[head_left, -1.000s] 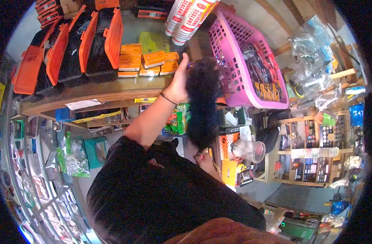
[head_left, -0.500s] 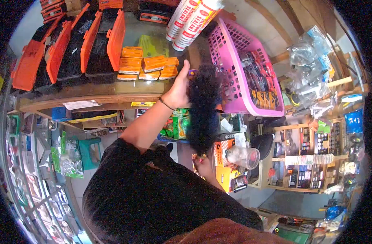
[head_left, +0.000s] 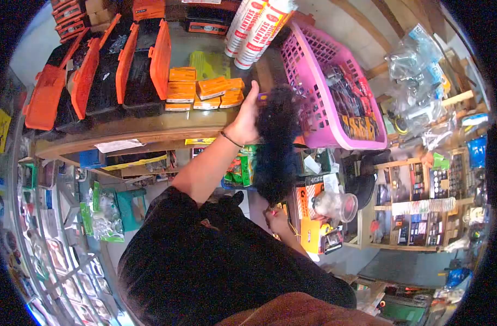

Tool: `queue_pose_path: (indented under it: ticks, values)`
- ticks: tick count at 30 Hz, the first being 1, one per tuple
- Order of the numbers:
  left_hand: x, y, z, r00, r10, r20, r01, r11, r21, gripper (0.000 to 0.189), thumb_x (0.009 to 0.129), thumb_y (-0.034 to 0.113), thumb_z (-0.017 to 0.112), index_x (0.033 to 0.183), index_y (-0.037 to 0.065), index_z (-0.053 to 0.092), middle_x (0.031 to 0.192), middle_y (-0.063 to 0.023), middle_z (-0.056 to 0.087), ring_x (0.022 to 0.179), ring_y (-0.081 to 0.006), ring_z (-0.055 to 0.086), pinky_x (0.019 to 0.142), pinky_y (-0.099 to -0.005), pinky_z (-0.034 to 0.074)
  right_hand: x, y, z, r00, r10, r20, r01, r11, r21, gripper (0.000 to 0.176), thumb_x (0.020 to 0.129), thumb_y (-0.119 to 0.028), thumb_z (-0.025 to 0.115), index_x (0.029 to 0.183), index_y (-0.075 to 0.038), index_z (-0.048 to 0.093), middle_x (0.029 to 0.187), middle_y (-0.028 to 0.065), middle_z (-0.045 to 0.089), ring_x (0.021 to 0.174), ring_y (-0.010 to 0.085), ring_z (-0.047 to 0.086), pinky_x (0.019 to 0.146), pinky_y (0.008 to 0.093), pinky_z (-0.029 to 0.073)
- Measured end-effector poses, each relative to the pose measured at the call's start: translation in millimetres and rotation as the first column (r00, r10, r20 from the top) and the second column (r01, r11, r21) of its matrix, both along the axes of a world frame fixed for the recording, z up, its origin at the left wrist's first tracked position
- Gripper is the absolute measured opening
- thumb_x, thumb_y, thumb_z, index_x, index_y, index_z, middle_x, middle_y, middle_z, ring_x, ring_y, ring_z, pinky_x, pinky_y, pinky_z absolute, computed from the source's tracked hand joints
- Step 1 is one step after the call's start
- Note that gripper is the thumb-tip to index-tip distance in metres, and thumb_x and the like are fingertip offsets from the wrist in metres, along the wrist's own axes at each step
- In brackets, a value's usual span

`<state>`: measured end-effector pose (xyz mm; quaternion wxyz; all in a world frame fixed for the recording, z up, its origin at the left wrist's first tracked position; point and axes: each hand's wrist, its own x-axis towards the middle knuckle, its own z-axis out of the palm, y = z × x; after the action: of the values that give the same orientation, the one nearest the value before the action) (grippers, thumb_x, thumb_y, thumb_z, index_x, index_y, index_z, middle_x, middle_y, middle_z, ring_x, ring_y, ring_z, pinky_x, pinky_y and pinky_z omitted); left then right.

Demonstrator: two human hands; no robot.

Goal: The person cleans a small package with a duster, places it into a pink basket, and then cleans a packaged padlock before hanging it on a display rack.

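A long, fluffy black duster (head_left: 278,144) stretches across the middle of the view, partly blurred. My right hand (head_left: 279,221) is closed at its lower end, where a bit of pinkish red shows by the fingers. Beside its upper end is my left hand (head_left: 245,124), with a dark band at the wrist. The left thumb points up, while the other fingers are hidden behind the duster. Close to the thumb, a small purple and yellow item (head_left: 263,98) shows only in part. Small orange boxes (head_left: 212,87) sit on the counter left of this hand.
A pink basket (head_left: 327,114) of packaged goods stands right of the duster. Silicone sealant tubes (head_left: 259,35) are behind it. Orange-lidded black cases (head_left: 160,60) line the counter (head_left: 150,134) at left. A clear plastic jar (head_left: 346,207) and orange cartons are near my right hand.
The view has shifted slightly, so most things appear a little further right. Both hands and the duster keep nearly the same places relative to the counter.
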<state>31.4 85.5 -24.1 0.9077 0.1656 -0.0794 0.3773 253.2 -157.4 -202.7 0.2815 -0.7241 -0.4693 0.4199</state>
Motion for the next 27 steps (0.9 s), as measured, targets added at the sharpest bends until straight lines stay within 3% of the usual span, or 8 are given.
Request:
queue_pose_path:
  ticks: [3,7,10,13,17,21,24,27]
  values:
    - [3.1,14.9,-9.5,0.947,-0.226,0.230,0.158,0.947,0.279,0.080,0.077,0.067,0.029,0.118,0.000,0.043,0.113,-0.0168,0.051,0.102,-0.0304,0.051,0.090,-0.0446,0.037,4.9,3.3,14.5,0.992,0.064,0.111,-0.075,0.993,0.094,0.024,0.079,-0.009,0.053,0.056,-0.008,0.045,0.050,-0.0028,0.044,0.040,0.0064,0.037,0.037,0.0236,0.028]
    - [3.8,0.5,-0.4,0.950,0.208,-0.234,-0.214,0.977,-0.004,0.095,0.069,0.075,0.034,0.123,-0.003,0.035,0.114,-0.0254,0.047,0.106,-0.0410,0.045,0.090,-0.0520,0.035,10.6,-11.7,-30.7,0.997,0.038,0.067,-0.041,0.998,0.037,0.022,0.080,-0.011,0.051,0.059,-0.007,0.048,0.048,-0.0021,0.043,0.039,0.0079,0.039,0.036,0.0239,0.029]
    - [15.4,28.9,-35.6,0.903,-0.306,0.301,0.240,0.941,0.238,0.095,0.068,0.075,0.035,0.121,-0.003,0.037,0.110,-0.0250,0.050,0.105,-0.0396,0.047,0.089,-0.0503,0.036,5.5,-5.2,8.0,0.986,0.094,0.135,-0.103,0.993,0.060,0.021,0.079,-0.012,0.051,0.060,-0.006,0.048,0.046,-0.0020,0.041,0.038,0.0078,0.038,0.036,0.0242,0.029]
    - [-1.5,-14.3,18.1,0.967,0.191,-0.168,-0.186,0.981,0.048,0.097,0.067,0.075,0.036,0.123,-0.004,0.034,0.117,-0.0262,0.045,0.111,-0.0399,0.042,0.094,-0.0515,0.032,-21.1,-2.6,44.0,0.976,-0.208,-0.071,0.195,0.968,-0.160,0.021,0.075,-0.013,0.057,0.057,-0.005,0.049,0.047,-0.0005,0.042,0.041,0.0082,0.039,0.037,0.0247,0.031]
    - [9.8,26.2,-19.8,0.852,-0.409,0.327,0.264,0.875,0.406,0.092,0.070,0.073,0.034,0.122,-0.002,0.037,0.120,-0.0212,0.045,0.109,-0.0328,0.046,0.095,-0.0449,0.033,4.9,-19.3,-15.0,0.964,0.112,0.240,-0.113,0.994,-0.008,0.019,0.075,-0.016,0.055,0.063,-0.003,0.049,0.055,0.0048,0.048,0.052,0.0127,0.046,0.047,0.0286,0.036]
    - [-3.2,-8.2,9.6,0.994,0.064,-0.087,-0.067,0.997,-0.029,0.087,0.071,0.074,0.030,0.118,0.002,0.043,0.112,-0.0195,0.051,0.103,-0.0317,0.050,0.089,-0.0433,0.039,-11.3,-9.1,16.2,0.976,-0.213,0.050,0.219,0.957,-0.190,0.026,0.074,-0.021,0.059,0.062,-0.002,0.047,0.057,0.0067,0.047,0.054,0.0151,0.046,0.051,0.0301,0.037]
    - [2.9,15.6,-12.2,0.932,-0.266,0.247,0.177,0.927,0.330,0.087,0.072,0.073,0.029,0.120,0.002,0.042,0.112,-0.0190,0.051,0.103,-0.0304,0.050,0.089,-0.0436,0.039,-15.9,-18.3,14.6,0.802,0.263,0.536,-0.390,0.911,0.135,0.022,0.076,-0.022,0.058,0.068,-0.001,0.053,0.055,0.0045,0.050,0.055,0.0163,0.050,0.049,0.0301,0.039]
    - [-4.7,-11.1,7.6,0.982,0.134,-0.136,-0.148,0.984,-0.098,0.086,0.072,0.072,0.033,0.117,0.000,0.043,0.110,-0.0215,0.052,0.103,-0.0326,0.049,0.089,-0.0446,0.039,-17.6,3.1,21.8,0.974,-0.227,0.028,0.228,0.969,-0.094,0.025,0.077,-0.015,0.054,0.056,-0.006,0.047,0.051,0.0018,0.047,0.050,0.0148,0.048,0.047,0.0272,0.037]
